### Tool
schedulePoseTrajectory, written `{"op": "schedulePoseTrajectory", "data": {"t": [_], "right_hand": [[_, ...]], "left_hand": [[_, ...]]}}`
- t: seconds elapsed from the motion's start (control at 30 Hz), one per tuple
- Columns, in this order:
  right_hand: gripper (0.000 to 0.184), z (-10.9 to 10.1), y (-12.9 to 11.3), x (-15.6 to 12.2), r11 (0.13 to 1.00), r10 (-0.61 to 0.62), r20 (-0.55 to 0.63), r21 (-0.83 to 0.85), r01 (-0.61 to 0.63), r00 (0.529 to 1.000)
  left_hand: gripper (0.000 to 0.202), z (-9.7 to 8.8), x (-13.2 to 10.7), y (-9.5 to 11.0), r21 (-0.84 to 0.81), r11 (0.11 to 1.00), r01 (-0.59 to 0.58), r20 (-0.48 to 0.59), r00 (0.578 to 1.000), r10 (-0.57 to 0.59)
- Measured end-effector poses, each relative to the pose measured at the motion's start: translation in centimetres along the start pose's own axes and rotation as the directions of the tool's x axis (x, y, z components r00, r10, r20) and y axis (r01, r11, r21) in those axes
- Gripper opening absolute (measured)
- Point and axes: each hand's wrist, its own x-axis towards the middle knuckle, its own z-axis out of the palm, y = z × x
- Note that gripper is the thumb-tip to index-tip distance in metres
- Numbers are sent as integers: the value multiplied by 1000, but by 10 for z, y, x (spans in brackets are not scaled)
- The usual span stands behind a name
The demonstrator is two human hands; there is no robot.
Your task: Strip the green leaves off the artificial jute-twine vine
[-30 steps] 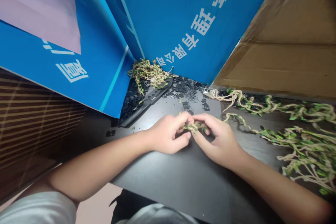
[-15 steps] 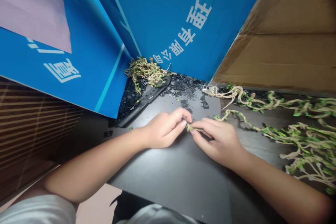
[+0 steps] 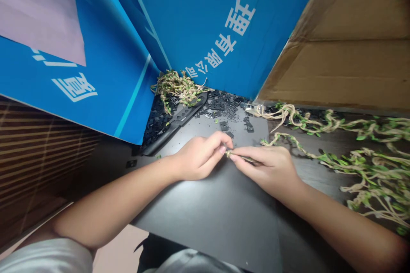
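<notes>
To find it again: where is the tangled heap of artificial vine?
In the head view, the vine heap sits in the far corner against the blue board, behind the black strip.

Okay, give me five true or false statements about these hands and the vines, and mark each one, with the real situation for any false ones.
1. The right hand pinches a short leafy sprig. True.
2. The left hand grips a long black strip. False: the strip lies apart from the hands, towards the corner, and the left hand is at the sprig.
3. A clump of vine sits in the corner at the foot of a blue printed panel. True.
4. The long jute vines lie left of the hands. False: they lie to the right, on a dark tabletop.
5. Small black pieces are scattered near the clump. True.
</notes>
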Motion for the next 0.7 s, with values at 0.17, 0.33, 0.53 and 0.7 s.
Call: {"op": "schedulePoseTrajectory", "data": {"t": [0.17,0.33,0.53,0.7], "right_hand": [[13,1,2,0,1000,3,6,-6,-3,1000],[10,1,0,-3,999,9,10,-43,-9,1000],[8,0,-2,-2,1000,0,25,-26,1,1000],[12,1,-1,0,1000,3,-12,-9,-3,1000]], "left_hand": [[19,1,0,-1,-6,1000,2,-24,1000,-2],[20,0,1,-3,0,1000,21,-50,999,-21],[19,2,0,-6,-12,1000,3,-67,998,-4],[18,3,0,-7,-25,1000,-11,-93,996,9]]}}
